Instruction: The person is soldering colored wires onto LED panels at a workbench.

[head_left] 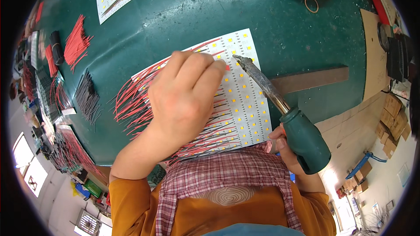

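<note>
Light board [251, 94] lies at the near edge of the green table [306, 30], wires [131, 100] extending past its left edge. Left hand [186, 87] is curled above it; fingertip contents cannot be determined. Right hand [286, 148] grips the soldering iron [304, 137], tip near the board's far right corner.

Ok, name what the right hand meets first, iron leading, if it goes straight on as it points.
Probably the white LED board, which the soldering iron tip overlaps in view; whether it touches or hovers, I can't tell.

Hands [186, 89] and soldering iron [305, 137] at wired LED board [250, 105]
</note>
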Demonstrator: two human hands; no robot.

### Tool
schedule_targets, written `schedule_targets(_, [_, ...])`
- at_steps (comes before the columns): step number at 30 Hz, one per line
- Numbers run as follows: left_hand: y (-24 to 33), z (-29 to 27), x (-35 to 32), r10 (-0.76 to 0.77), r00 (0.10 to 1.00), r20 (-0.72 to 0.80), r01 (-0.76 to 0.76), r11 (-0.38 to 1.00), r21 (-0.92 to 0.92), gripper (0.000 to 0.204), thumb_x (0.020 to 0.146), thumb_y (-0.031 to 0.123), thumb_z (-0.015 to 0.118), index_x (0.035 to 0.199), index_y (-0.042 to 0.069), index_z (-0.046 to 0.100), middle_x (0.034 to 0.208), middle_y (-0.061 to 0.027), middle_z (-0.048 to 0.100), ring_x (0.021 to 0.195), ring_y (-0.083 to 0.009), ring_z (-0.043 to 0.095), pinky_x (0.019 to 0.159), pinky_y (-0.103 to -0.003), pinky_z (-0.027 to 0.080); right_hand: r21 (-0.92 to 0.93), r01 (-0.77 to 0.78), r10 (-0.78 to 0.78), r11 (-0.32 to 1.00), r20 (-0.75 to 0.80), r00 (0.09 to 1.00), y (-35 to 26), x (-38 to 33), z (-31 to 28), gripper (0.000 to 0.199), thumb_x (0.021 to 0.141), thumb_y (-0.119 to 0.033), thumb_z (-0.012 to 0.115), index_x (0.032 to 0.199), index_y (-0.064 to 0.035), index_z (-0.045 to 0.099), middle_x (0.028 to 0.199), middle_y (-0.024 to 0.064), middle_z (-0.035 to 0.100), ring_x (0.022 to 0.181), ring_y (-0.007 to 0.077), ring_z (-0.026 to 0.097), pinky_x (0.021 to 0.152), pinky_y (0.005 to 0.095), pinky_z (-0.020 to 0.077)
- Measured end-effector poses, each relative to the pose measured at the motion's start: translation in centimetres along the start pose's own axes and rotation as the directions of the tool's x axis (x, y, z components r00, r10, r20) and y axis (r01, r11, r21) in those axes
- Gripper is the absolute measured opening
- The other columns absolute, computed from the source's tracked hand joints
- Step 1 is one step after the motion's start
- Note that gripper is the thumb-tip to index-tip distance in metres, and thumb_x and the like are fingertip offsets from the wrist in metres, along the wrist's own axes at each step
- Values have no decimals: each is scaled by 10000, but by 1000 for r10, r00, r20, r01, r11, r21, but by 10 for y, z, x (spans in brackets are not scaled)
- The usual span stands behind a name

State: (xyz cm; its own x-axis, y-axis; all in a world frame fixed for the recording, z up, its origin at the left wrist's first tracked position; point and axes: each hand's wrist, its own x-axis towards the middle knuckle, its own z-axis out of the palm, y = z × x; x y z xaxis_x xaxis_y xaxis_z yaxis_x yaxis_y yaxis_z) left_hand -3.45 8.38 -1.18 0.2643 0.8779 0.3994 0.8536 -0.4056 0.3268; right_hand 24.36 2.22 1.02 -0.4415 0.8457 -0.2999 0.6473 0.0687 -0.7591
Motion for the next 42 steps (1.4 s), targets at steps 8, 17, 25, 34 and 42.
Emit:
schedule_targets(8, [5, 4, -9, -9, 996, 90, 3, 998, 62, 286, 653, 101, 672, 935, 72, 710, 815, -10, 578, 770, -176, 604, 523, -293, 468, 34, 42, -44, 999, 48, 998, 7, -6, 6, 345, 899, 41, 604, 1225, 33, 493, 1005, 121, 657, 860, 168, 637, 802, 318, 537])
schedule_targets(17, [7, 6, -9, -13, 996, 89, 4, 996, 93, 286, 643, 89, 669, 927, 70, 702, 818, -11, 563, 773, -176, 602, 520, -289, 471, -50, 103, -105, 993, -42, 994, -8, 9, 1, 89, 804, 61, 642, 846, -13, 668, 836, 55, 687, 772, 206, 624, 694, 286, 498])
schedule_targets(25, [9, 3, -8, -2, 996, 94, -7, 995, 101, 288, 643, 85, 669, 929, 72, 695, 815, -14, 554, 786, -181, 598, 524, -291, 474, 160, -6, 18, 987, -71, 997, -3, -4, 0, 293, 801, -50, 717, 1086, -46, 649, 867, 52, 733, 772, 186, 712, 710, 283, 558])
schedule_targets(34, [11, 4, -11, 12, 1000, -14, -13, 1000, -9, 266, 650, 81, 673, 914, 54, 694, 845, -21, 588, 796, -185, 602, 532, -290, 479, 183, -40, 67, 982, -144, 987, 7, -21, 18, 300, 769, -96, 763, 1053, -112, 666, 872, 53, 710, 762, 214, 699, 665, 321, 551])
schedule_targets(42, [20, 6, -20, 6, 998, 63, -10, 998, 62, 292, 645, 80, 678, 935, 54, 706, 818, -16, 580, 792, -185, 607, 533, -283, 477, -31, 23, -23, 999, -10, 1000, -5, -16, 5, 102, 902, -28, 616, 990, 10, 651, 904, 94, 680, 789, 181, 635, 718, 290, 504])
